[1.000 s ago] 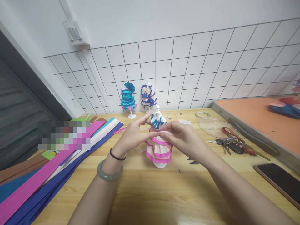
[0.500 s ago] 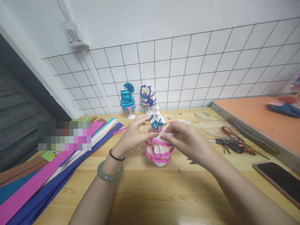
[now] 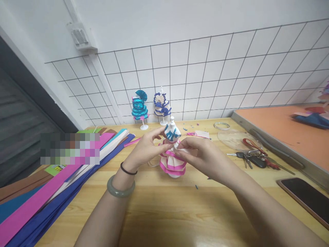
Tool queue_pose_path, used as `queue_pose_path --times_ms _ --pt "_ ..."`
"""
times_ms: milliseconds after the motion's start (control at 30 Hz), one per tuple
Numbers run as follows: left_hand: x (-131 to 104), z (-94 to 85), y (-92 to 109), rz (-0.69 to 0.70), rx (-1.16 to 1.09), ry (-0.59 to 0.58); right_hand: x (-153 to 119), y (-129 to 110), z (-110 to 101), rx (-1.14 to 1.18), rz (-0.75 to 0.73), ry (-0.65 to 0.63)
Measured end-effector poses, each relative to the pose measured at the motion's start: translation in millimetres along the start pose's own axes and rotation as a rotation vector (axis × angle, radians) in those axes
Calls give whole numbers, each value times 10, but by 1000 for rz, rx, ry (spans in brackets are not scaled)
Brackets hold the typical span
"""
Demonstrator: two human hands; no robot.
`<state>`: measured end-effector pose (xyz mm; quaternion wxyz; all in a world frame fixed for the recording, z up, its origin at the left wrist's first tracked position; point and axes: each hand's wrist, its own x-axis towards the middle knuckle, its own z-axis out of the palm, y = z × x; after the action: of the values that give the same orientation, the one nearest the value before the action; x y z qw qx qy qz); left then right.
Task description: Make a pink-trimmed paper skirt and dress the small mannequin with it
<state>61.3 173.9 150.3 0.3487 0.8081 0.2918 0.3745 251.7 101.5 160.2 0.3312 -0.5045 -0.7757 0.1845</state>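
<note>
A small white mannequin (image 3: 171,132) with a blue-patterned top and a pink-and-cream pleated paper skirt (image 3: 172,164) stands on the wooden table (image 3: 164,212). My left hand (image 3: 145,148) pinches the skirt's waist from the left, thumb and forefinger at the bodice. From the right, my right hand (image 3: 202,154) holds the cream paper of the top skirt layer against the waist. My left wrist wears a jade bangle and a black hair tie.
Long crepe paper sheets (image 3: 51,195) in pink, blue, white and brown lie at left. Two finished dress mannequins (image 3: 140,108) (image 3: 161,104) stand by the wire grid wall. Tape roll (image 3: 222,125), keys (image 3: 250,158), a phone (image 3: 307,199) and an orange board (image 3: 282,130) are at right.
My right hand has slid leftward along the skirt's waist, closer to my left hand. The mannequin has shifted slightly away and turned a little.
</note>
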Motion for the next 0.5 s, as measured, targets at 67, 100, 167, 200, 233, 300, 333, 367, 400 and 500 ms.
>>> queue_pose_path --times_ms 67,100,167,200,233,300,333,367,400,500 --pt "-6 1 -10 -18 7 20 -1 14 -2 -31 12 4" --pt "-9 4 -15 -26 14 34 -2 19 -2 -46 16 7" --pt "-13 9 -19 -32 23 58 -4 23 -1 -54 13 7" --pt "-15 12 -14 -29 22 66 -4 22 0 -46 8 2" --pt "-17 13 -4 -24 18 66 -4 18 1 -31 0 -5" --pt "-21 11 28 -13 12 52 -2 8 1 10 -18 -15" --pt "-22 8 47 -10 16 41 0 4 1 32 -25 -14" --pt "-23 3 63 -6 26 30 2 4 1 54 -31 -10" --pt "-24 -3 74 0 40 19 5 7 -1 77 -34 -6" --pt "-25 -18 69 29 91 4 19 47 -14 128 -25 -15"
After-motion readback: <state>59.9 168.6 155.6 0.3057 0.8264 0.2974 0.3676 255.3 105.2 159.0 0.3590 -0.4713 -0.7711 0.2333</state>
